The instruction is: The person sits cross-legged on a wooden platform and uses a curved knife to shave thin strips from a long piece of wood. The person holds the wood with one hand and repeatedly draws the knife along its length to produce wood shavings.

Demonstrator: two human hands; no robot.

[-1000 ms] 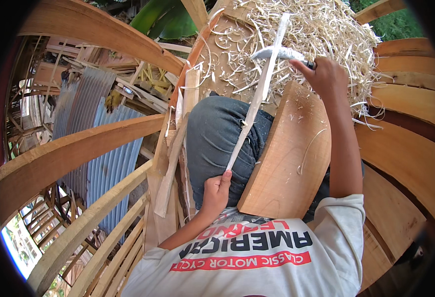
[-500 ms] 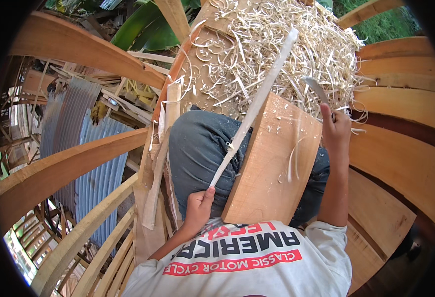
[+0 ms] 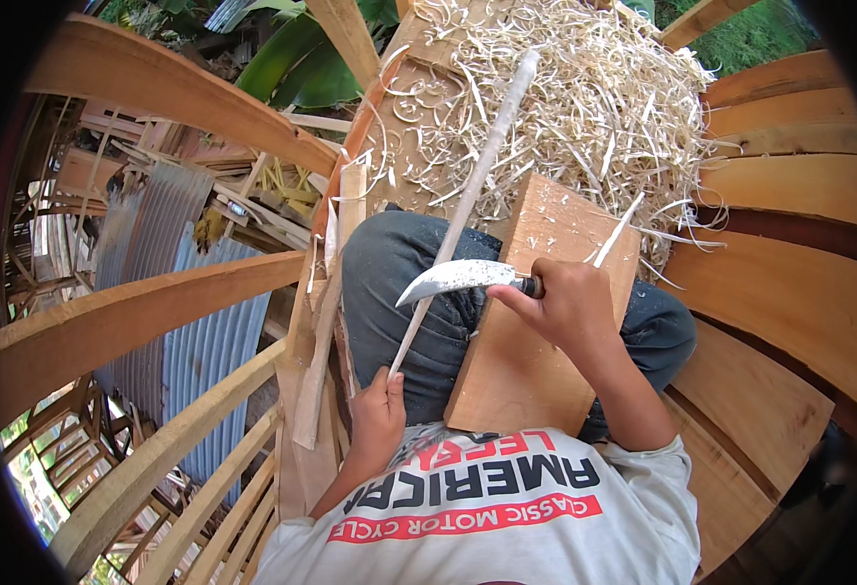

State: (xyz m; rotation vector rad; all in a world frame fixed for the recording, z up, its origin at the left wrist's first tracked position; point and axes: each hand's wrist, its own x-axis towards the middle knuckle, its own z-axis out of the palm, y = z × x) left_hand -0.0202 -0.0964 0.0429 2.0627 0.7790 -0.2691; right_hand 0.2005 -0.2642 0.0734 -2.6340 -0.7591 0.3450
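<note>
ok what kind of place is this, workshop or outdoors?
Likely an open-air woodworking spot on a raised plank platform. A heap of wood shavings covers the boards, corrugated metal sheets lie below, green leaves beyond. The right hand holds a curved knife to a stick.

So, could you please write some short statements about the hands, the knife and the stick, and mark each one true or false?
1. The right hand holds a curved knife. True.
2. The left hand grips the lower end of a long pale stick. True.
3. The knife blade lies far from the stick. False: it crosses the stick.
4. A wooden board rests on the person's lap. True.
5. The wood shavings are piled behind the person. False: they lie ahead, beyond the knees.
</note>
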